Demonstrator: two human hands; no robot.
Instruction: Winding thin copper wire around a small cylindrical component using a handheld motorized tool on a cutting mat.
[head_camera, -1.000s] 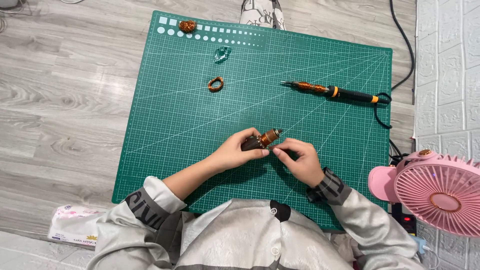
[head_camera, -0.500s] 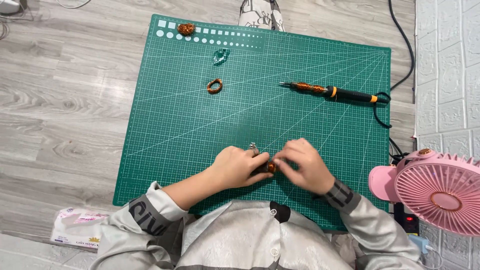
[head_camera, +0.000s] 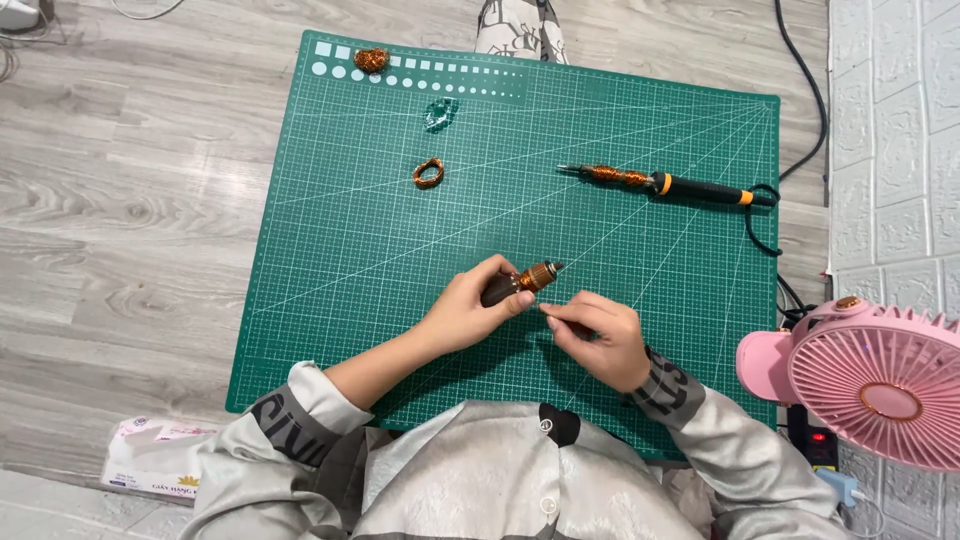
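Hands (head_camera: 470, 312) parted; coil-wound tool (head_camera: 522, 283) raised.

Two hands: left hand (head_camera: 468, 312), right hand (head_camera: 598, 338). One copper-wound tool (head_camera: 522, 283) in left. Beyond hands: one soldering iron (head_camera: 660, 184), one copper ring (head_camera: 428, 173), one copper clump (head_camera: 371, 60), one clear wrapper (crumpled) (head_camera: 440, 113). One pink fan (head_camera: 870, 378) right of hands.

Matt green rubbery cutting mat (head_camera: 330, 250) on grey wood-grain floor (head_camera: 130, 200). Shiny copper wire wraps the small dark tool (head_camera: 520, 283). Glossy pink plastic fan (head_camera: 880, 385).
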